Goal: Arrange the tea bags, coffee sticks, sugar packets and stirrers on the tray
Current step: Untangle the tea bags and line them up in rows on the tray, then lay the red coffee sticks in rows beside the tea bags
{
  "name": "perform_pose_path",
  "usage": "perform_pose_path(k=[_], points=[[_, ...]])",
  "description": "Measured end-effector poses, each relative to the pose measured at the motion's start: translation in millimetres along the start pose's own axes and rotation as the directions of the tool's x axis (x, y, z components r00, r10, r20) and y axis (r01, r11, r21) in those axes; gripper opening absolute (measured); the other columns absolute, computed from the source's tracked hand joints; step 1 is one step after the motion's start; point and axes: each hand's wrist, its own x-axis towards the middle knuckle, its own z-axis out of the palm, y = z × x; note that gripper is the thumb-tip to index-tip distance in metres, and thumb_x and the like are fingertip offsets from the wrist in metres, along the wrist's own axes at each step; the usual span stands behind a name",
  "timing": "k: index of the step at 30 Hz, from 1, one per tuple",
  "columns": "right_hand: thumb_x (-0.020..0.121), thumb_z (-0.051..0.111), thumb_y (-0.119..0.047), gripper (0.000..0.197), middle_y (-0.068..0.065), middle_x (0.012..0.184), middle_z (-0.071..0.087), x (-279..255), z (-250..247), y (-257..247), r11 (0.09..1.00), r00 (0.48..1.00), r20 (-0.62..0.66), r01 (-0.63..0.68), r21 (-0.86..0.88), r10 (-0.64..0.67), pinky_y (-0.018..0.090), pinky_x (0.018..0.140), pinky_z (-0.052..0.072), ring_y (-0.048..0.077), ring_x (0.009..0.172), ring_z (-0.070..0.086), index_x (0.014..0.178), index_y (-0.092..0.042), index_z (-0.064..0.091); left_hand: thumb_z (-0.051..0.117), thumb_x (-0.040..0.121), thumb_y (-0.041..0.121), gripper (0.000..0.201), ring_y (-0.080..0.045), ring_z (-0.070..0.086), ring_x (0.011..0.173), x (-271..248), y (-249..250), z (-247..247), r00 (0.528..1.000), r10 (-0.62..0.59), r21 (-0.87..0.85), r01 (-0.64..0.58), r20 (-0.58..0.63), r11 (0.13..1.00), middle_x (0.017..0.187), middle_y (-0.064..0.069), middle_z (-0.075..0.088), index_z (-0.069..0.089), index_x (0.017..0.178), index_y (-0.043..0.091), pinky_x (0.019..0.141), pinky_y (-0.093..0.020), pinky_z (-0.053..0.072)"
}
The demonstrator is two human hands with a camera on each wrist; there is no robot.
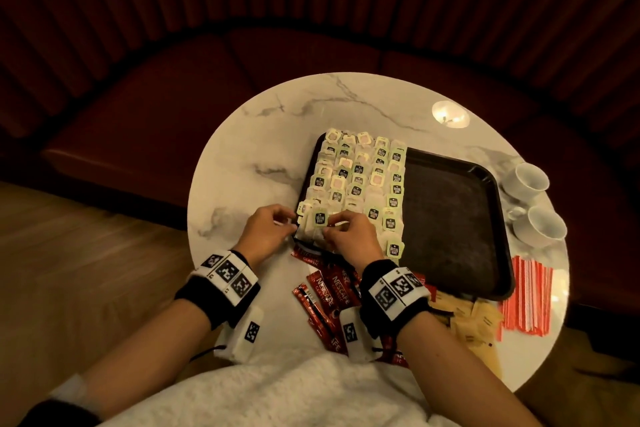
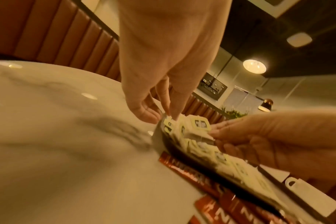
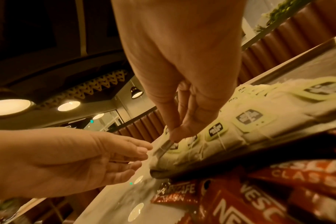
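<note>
A dark tray [image 1: 450,218] lies on the round marble table [image 1: 263,149]; rows of pale tea bags [image 1: 360,177] with green tags fill its left half, and the right half is bare. Both hands meet at the tray's near left corner over one tea bag [image 1: 317,218]. My left hand [image 1: 292,222] pinches its left edge, thumb and fingertips [image 2: 172,115] close together. My right hand [image 1: 329,227] pinches the same bag from above [image 3: 173,134]. Red coffee sticks [image 1: 322,291] lie loose below the tray, brown sugar packets [image 1: 474,319] to their right, and red-and-white stirrers [image 1: 528,295] beyond.
Two white cups [image 1: 530,177] [image 1: 543,227] stand at the table's right edge beside the tray. A dark red booth seat [image 1: 173,97] curves behind the table. A coffee stick [image 2: 192,169] is tucked against the tray's near rim. Bare marble lies left of the tray.
</note>
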Motion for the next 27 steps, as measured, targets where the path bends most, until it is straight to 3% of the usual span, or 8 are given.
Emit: perform_pose_path(k=[5, 8, 10, 13, 16, 19, 23, 27], points=[[0.085, 0.069, -0.003, 0.028, 0.011, 0.085, 0.067, 2.2, 13.7, -3.3, 0.998, 1.0, -0.015, 0.025, -0.064, -0.026, 0.039, 0.074, 0.057, 0.027, 0.079, 0.069, 0.099, -0.016, 0.049, 0.074, 0.083, 0.005, 0.012, -0.019, 0.061, 0.074, -2.7, -5.1, 2.0, 0.999, 0.04, 0.13, -0.037, -0.017, 0.991, 0.081, -0.009, 0.066, 0.07, 0.093, 0.01, 0.075, -0.028, 0.051], [0.084, 0.064, 0.001, 0.026, 0.014, 0.085, 0.069, 2.1, 17.7, -2.8, 0.985, 0.996, -0.016, 0.086, -0.151, -0.09, 0.039, 0.068, 0.056, 0.029, 0.076, 0.068, 0.1, -0.016, 0.051, 0.074, 0.082, 0.003, 0.013, -0.021, 0.062, 0.07, -2.2, -3.8, 2.8, 0.998, 0.066, 0.141, -0.064, -0.01, 0.988, 0.078, -0.011, 0.067, 0.068, 0.088, 0.014, 0.072, -0.029, 0.052], [0.084, 0.063, -0.001, 0.025, 0.015, 0.085, 0.069, 2.8, 19.8, -1.7, 0.972, 0.993, -0.014, 0.116, -0.207, -0.121, 0.038, 0.067, 0.056, 0.029, 0.075, 0.067, 0.101, -0.018, 0.057, 0.072, 0.082, 0.001, 0.011, -0.017, 0.06, 0.065, -2.7, -3.0, 4.5, 0.996, 0.085, 0.151, -0.083, -0.012, 0.985, 0.075, -0.009, 0.066, 0.069, 0.087, 0.011, 0.066, -0.022, 0.05], [0.085, 0.063, -0.007, 0.025, 0.014, 0.096, 0.07, 4.5, 22.6, -1.3, 0.955, 0.992, 0.009, 0.125, -0.268, -0.127, 0.037, 0.077, 0.056, 0.029, 0.086, 0.067, 0.104, -0.023, 0.069, 0.069, 0.083, -0.001, 0.008, -0.008, 0.056, 0.06, -3.1, -2.6, 6.7, 0.994, 0.107, 0.17, -0.102, -0.02, 0.98, 0.071, -0.004, 0.063, 0.07, 0.086, 0.006, 0.056, -0.006, 0.041], [0.09, 0.064, -0.013, 0.024, 0.012, 0.112, 0.069, 5.1, 19.2, -3.0, 0.94, 0.991, 0.07, 0.127, -0.317, -0.11, 0.03, 0.088, 0.053, 0.025, 0.097, 0.066, 0.111, -0.018, 0.074, 0.067, 0.086, 0.001, 0.008, -0.007, 0.057, 0.059, -4.4, -2.1, 6.2, 0.994, 0.109, 0.174, -0.105, -0.016, 0.979, 0.07, -0.002, 0.064, 0.07, 0.085, 0.008, 0.055, -0.006, 0.041], [0.094, 0.062, -0.013, 0.025, 0.007, 0.096, 0.07, 0.0, -1.0, -11.0, 0.959, 0.986, 0.101, 0.154, -0.237, -0.133, 0.014, 0.066, 0.051, 0.013, 0.074, 0.063, 0.117, -0.016, 0.071, 0.063, 0.09, 0.003, 0.011, -0.014, 0.061, 0.052, -7.2, -2.8, 0.5, 0.996, 0.084, 0.121, -0.081, -0.024, 0.989, 0.065, -0.004, 0.066, 0.068, 0.086, 0.012, 0.057, -0.021, 0.053], [0.096, 0.061, -0.016, 0.018, 0.002, 0.082, 0.069, -14.5, -47.0, -21.9, 0.974, 0.984, 0.038, 0.18, -0.141, -0.176, 0.013, 0.052, 0.047, 0.007, 0.061, 0.058, 0.11, -0.021, 0.07, 0.061, 0.093, 0.005, 0.008, -0.021, 0.065, 0.064, -17.5, -3.3, -10.4, 0.998, 0.068, 0.097, -0.068, 0.005, 0.993, 0.076, -0.007, 0.069, 0.068, 0.093, 0.01, 0.065, -0.035, 0.059], [0.096, 0.062, -0.021, 0.011, 0.002, 0.084, 0.07, -35.3, -86.3, -14.2, 0.955, 0.981, 0.085, 0.192, -0.226, -0.177, 0.014, 0.053, 0.046, 0.002, 0.06, 0.06, 0.102, -0.024, 0.071, 0.066, 0.091, 0.011, 0.01, -0.009, 0.063, 0.081, -40.2, 3.0, -12.6, 0.956, 0.165, 0.167, -0.208, 0.242, 0.964, 0.096, 0.001, 0.066, 0.067, 0.1, 0.015, 0.062, -0.016, 0.05]])
